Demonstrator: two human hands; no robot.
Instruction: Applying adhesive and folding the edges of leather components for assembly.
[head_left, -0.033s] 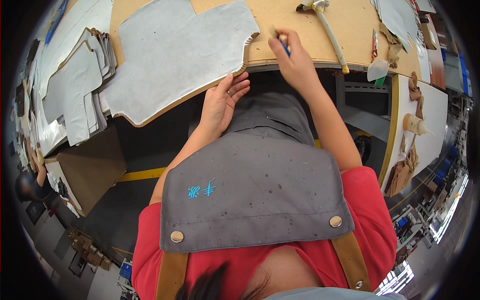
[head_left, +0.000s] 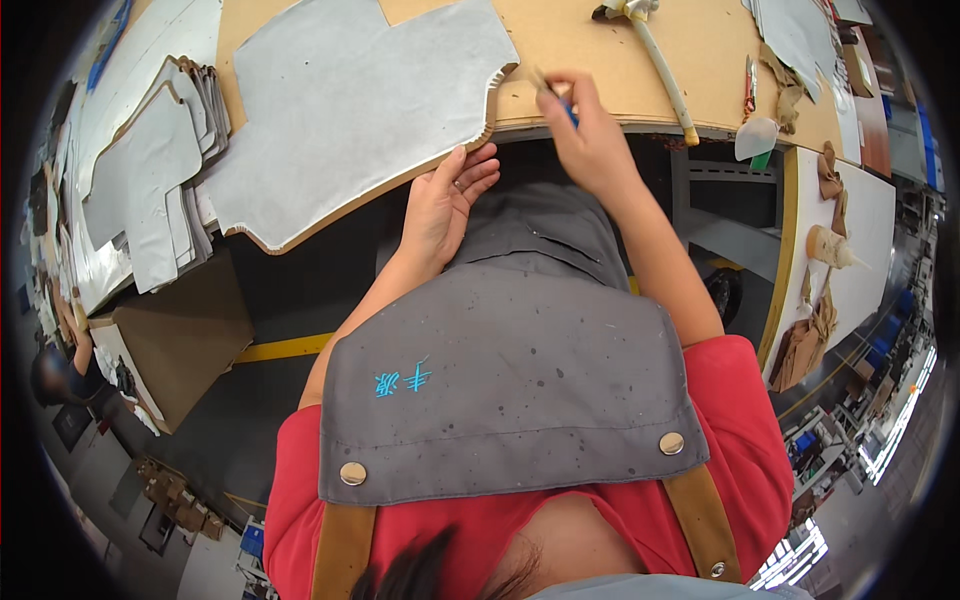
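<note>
A pale grey cut panel with a brown edge and small notched curves lies on the workbench. My left hand is closed on the panel's front edge, thumb on top and fingers curled at the rim. Just right of the notched corner, my right hand grips a small blue-handled tool, whose pale tip is blurred; whether it touches the panel's edge I cannot tell.
Stacked grey pieces sit at left. A pale-handled hammer, a red-handled tool and scraps lie at right. A white side board holds a bottle. A co-worker is at far left.
My right hand and the tool have shifted slightly down and left, toward the panel's notched corner. My left hand and the panel look unmoved.
</note>
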